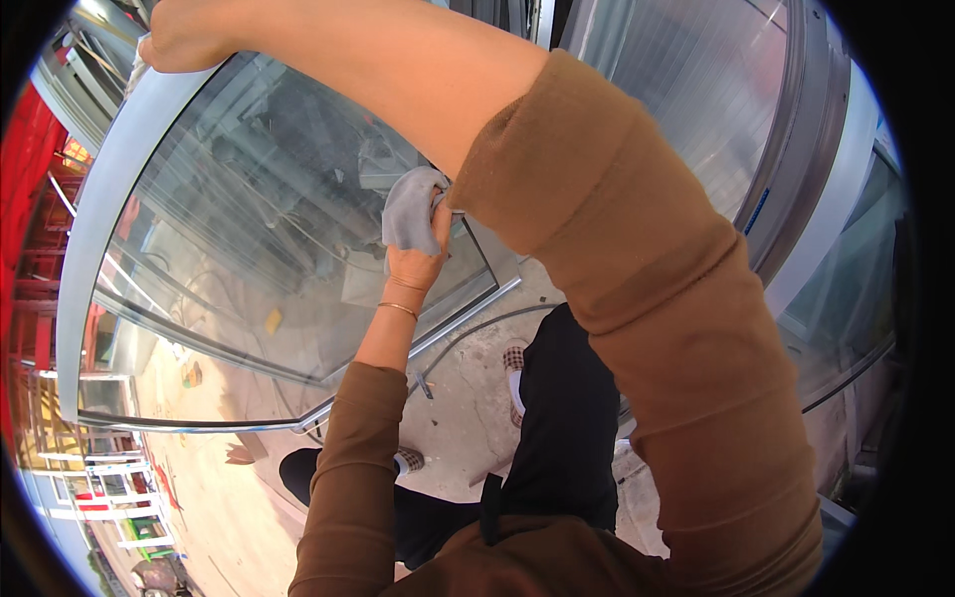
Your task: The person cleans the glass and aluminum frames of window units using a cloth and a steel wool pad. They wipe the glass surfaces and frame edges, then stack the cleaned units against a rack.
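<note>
Closest: brown sleeves [686, 308], black trousers [572, 398]. Grasping grey cloth [408, 209] in left hand [423, 261], draped over fingers and spilling toward upper left. In front of glass panel [239, 249], near its right-hand edge; cannot tell if touching or just off the glass. With right hand [194, 38] at upper left corner of panel's pale frame [76, 298], partly out of picture; fingers mostly hidden, so cannot tell if gripping. In the glass: grey clutter [288, 149], seen through or reflected, cannot tell. Beneath: pale floor [453, 438] with dark hose or cable [487, 323]. To the right: ribbed translucent panel [676, 90], dark surround [793, 129]. Farther off, at left: red structure [35, 189], white frames [109, 488].
</note>
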Available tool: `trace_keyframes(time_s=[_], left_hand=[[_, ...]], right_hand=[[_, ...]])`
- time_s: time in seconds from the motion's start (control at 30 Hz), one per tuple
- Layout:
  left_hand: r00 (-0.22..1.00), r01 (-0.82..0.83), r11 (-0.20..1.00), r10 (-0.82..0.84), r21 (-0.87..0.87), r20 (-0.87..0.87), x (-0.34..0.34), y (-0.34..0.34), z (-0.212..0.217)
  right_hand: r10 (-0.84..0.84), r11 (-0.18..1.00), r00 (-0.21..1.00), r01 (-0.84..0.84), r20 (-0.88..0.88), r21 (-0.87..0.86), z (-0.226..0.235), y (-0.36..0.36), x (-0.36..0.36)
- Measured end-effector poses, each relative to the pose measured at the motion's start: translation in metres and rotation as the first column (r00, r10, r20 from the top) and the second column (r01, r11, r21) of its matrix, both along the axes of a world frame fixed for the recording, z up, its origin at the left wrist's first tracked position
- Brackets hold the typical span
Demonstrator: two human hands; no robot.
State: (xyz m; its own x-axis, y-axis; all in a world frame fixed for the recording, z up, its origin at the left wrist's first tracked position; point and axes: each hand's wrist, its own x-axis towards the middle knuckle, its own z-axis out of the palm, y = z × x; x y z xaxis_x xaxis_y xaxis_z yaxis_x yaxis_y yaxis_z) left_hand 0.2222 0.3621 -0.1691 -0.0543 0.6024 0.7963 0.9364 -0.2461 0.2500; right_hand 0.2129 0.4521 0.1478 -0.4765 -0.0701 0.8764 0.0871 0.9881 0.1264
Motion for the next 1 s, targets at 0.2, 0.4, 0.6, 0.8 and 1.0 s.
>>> trace_keyframes(time_s=[0.2, 0.4, 0.6, 0.8, 1.0], left_hand=[[0.987, 0.085, 0.991, -0.098, -0.100, -0.128, -0.005, -0.027, 0.025], [0.958, -0.207, 0.938, 0.252, 0.277, -0.136, -0.021, -0.014, 0.112], [0.946, -0.029, 0.975, 0.097, 0.219, -0.308, -0.005, 0.006, 0.083], [0.991, 0.048, 0.999, -0.048, 0.001, 0.124, -0.003, 0.014, 0.049], [0.993, 0.107, 0.992, -0.104, 0.060, -0.063, -0.010, 0.004, 0.076]], right_hand=[[0.016, 1.000, 1.000, -0.016, 0.023, -0.020, 0.002, -0.003, 0.000], [0.025, 0.999, 1.000, -0.025, 0.003, -0.023, 0.002, -0.004, -0.001], [0.016, 1.000, 1.000, -0.016, 0.004, -0.026, 0.003, -0.002, -0.009], [0.010, 0.999, 1.000, -0.009, 0.025, -0.040, 0.007, -0.002, -0.014], [-0.007, 0.999, 0.998, 0.010, 0.054, -0.049, 0.010, -0.006, -0.012]])
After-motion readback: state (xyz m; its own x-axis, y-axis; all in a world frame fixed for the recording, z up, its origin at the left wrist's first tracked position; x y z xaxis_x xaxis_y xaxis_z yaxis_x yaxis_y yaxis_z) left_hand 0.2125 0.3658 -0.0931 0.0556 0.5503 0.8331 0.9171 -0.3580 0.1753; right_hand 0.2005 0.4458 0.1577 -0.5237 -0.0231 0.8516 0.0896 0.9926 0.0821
